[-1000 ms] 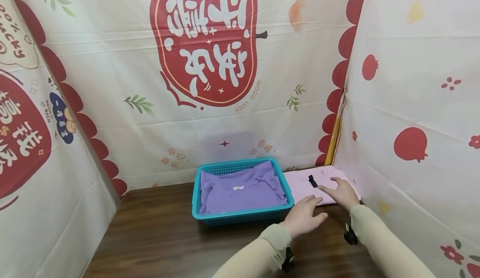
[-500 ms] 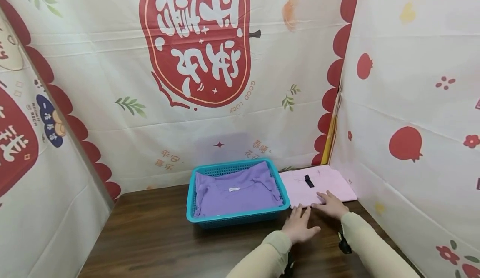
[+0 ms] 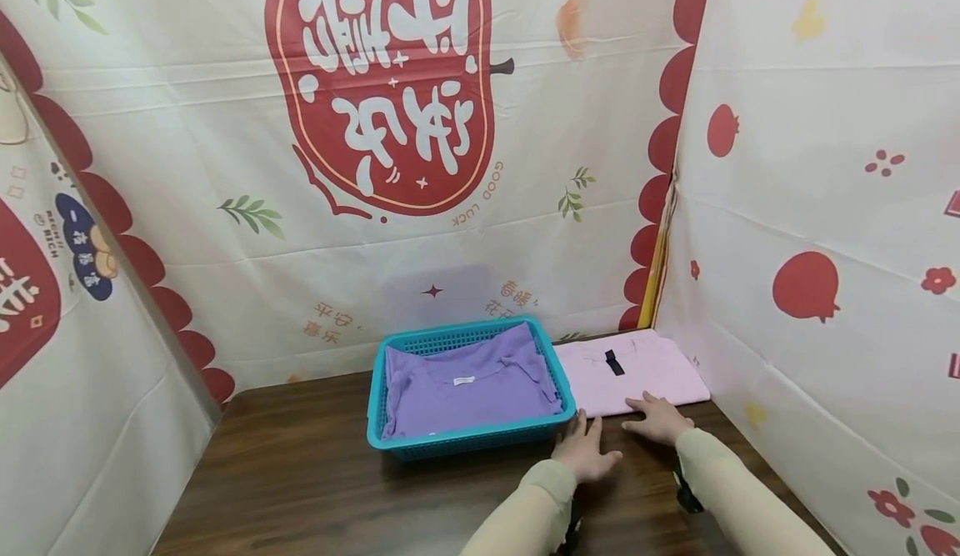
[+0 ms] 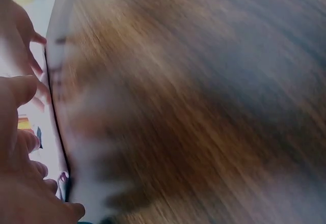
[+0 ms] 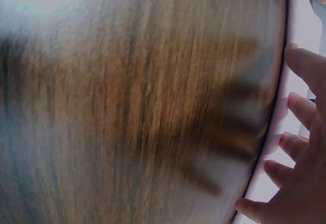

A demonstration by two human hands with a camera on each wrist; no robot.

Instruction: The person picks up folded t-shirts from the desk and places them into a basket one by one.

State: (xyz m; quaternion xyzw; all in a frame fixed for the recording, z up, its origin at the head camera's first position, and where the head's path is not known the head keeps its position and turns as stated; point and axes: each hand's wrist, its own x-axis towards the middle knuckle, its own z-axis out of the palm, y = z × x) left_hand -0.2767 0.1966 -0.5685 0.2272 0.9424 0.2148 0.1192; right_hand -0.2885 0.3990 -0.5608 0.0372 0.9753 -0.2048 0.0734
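Observation:
A folded pink garment [image 3: 652,368] with a black neck label [image 3: 614,363] lies flat on the dark wooden table, against the right side of a teal plastic basket [image 3: 480,435]. Inside the basket is a folded purple garment [image 3: 472,402] with a white label. My right hand [image 3: 660,421] has its fingers spread at the pink garment's near edge; the fingertips [image 5: 298,104] line up along that edge in the right wrist view. Nearer me, my left hand [image 3: 583,453] is spread just off the basket's front right corner. Both hands hold nothing.
Printed white cloth [image 3: 405,247] hangs behind the table, with more cloth on the left and on the right [image 3: 817,189]. The wooden tabletop [image 3: 300,473] stretches in front and to the left of the basket. A yellow strip [image 3: 651,285] shows at the back right corner.
My right hand has drawn back from over the pink garment to its near edge. My left hand has shifted slightly toward me. The head view has turned a little to the right.

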